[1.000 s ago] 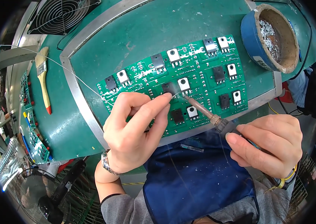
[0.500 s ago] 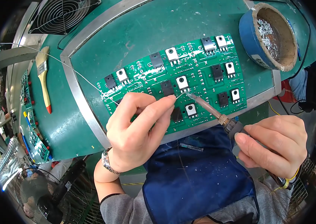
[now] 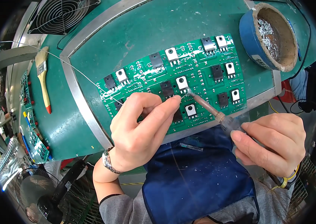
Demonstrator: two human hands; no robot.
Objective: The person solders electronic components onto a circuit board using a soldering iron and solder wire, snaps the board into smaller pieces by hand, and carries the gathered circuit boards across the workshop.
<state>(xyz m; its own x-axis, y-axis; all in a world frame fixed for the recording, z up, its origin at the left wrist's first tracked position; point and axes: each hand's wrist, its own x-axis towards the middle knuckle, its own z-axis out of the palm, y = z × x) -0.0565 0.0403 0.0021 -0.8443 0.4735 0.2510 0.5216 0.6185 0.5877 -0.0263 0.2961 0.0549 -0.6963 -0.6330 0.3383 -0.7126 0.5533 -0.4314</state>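
A green circuit board (image 3: 143, 80) with black and white three-legged components lies on the green bench. My left hand (image 3: 139, 130) is pinched on a thin solder wire (image 3: 76, 71), which trails off to the upper left. The wire's short end reaches toward the legs of a white component (image 3: 182, 83) near the board's middle. Between the fingers of my right hand (image 3: 273, 142) is a soldering iron (image 3: 208, 106), slanting up and left. Its tip is at those same legs, close to the wire's end, in a faint haze. My left hand hides part of the board's lower left.
At the far right stands a blue round pot (image 3: 253, 41) with silvery scraps inside. A brush (image 3: 44, 86) lies on the left, near small circuit boards (image 3: 38, 143) at the bench edge. A fan grille (image 3: 62, 15) is at the upper left. A metal strip (image 3: 85, 100) crosses the bench.
My left hand has shifted slightly right with the solder wire. The iron's tip has moved a little to the right, and the haze around its handle has grown.
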